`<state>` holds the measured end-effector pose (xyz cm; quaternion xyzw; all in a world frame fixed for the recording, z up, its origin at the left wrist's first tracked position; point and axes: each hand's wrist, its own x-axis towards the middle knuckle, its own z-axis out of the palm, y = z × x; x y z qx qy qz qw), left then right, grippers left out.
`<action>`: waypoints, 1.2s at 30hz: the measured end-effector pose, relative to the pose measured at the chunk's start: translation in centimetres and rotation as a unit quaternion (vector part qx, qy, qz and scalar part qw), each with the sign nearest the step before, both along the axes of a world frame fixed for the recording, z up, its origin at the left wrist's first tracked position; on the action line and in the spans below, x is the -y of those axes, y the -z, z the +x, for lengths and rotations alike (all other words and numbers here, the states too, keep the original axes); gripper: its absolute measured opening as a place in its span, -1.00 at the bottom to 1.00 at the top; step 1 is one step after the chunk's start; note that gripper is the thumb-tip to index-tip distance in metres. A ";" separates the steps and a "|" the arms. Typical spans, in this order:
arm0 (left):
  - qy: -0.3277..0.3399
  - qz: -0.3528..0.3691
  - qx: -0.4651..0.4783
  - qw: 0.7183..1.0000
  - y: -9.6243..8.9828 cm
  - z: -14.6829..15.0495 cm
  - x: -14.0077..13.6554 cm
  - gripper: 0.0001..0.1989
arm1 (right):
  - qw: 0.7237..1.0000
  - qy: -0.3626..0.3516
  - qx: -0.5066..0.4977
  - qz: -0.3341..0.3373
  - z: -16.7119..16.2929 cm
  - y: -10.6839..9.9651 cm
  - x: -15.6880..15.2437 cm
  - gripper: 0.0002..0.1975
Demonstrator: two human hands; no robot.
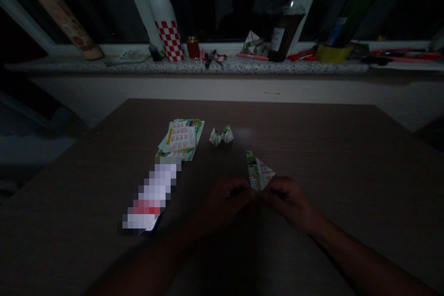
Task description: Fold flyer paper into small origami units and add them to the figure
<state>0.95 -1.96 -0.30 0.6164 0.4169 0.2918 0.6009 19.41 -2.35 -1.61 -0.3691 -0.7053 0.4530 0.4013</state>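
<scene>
Between my two hands is a folded piece of printed paper (259,173), its pointed, roughly triangular part showing above my fingers. My left hand (231,199) pinches its lower left edge, thumb and fingers together. On the other side, my right hand (288,201) is closed on the lower right edge, close to the left fingertips. The fold under the fingers is hidden. Just beyond, a small folded paper piece (227,135) with two pointed wings stands on the table. A stack of printed leaflets (181,138) lies to its left.
A phone (152,194) with a lit, blurred screen lies on the wooden table (347,157), left of my hands. Along the stone windowsill (236,65) stand a red-checked white bottle (168,32), a small red jar (193,47), a dark cup (285,34) and a green bottle (357,4).
</scene>
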 end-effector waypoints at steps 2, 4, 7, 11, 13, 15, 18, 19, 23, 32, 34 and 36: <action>0.010 -0.005 -0.013 1.000 0.0 -0.1 0.0 -0.75 | 1.000 -0.003 -0.020 -0.002 0.0 0.1 0.0 -0.75; 0.019 -0.004 -0.020 1.000 0.0 -0.2 0.0 -0.74 | 0.999 -0.018 -0.028 -0.007 0.1 0.2 0.0 -0.78; 0.036 0.001 -0.022 0.999 0.2 -0.5 0.0 -0.71 | 0.999 -0.027 -0.033 -0.014 0.1 0.4 0.0 -0.80; 0.073 0.028 -0.023 0.997 0.4 -0.7 -0.2 -0.67 | 0.998 -0.004 -0.046 -0.036 -0.1 0.5 0.1 -0.81; 0.076 0.049 -0.034 0.995 0.4 -0.7 -0.2 -0.66 | 0.996 0.019 -0.065 -0.051 -0.4 0.6 0.2 -0.82; 0.072 0.070 -0.053 0.994 0.2 -0.6 -0.2 -0.65 | 0.994 0.046 -0.079 -0.066 -0.7 0.5 0.1 -0.83; 0.060 0.106 -0.071 0.990 0.0 -0.3 0.0 -0.64 | 0.988 0.090 -0.090 -0.085 -1.2 0.5 0.1 -0.85; 0.054 0.118 -0.074 0.989 0.0 -0.2 0.0 -0.65 | 0.986 0.103 -0.096 -0.091 -1.3 0.5 0.2 -0.85; 0.023 0.151 -0.101 0.983 0.1 0.1 0.2 -0.66 | 0.975 0.113 -0.143 -0.127 -1.9 0.5 0.4 -0.83; 0.004 0.238 -0.130 0.962 0.5 0.1 0.1 -0.66 | 0.968 0.108 -0.145 -0.173 -2.1 0.7 0.4 -0.78; 0.002 0.233 -0.125 0.964 0.7 0.0 0.0 -0.67 | 0.970 0.100 -0.144 -0.166 -2.0 0.7 0.4 -0.81; 0.009 0.218 -0.113 0.969 0.7 0.0 0.0 -0.68 | 0.976 0.091 -0.127 -0.151 -1.8 0.7 0.4 -0.84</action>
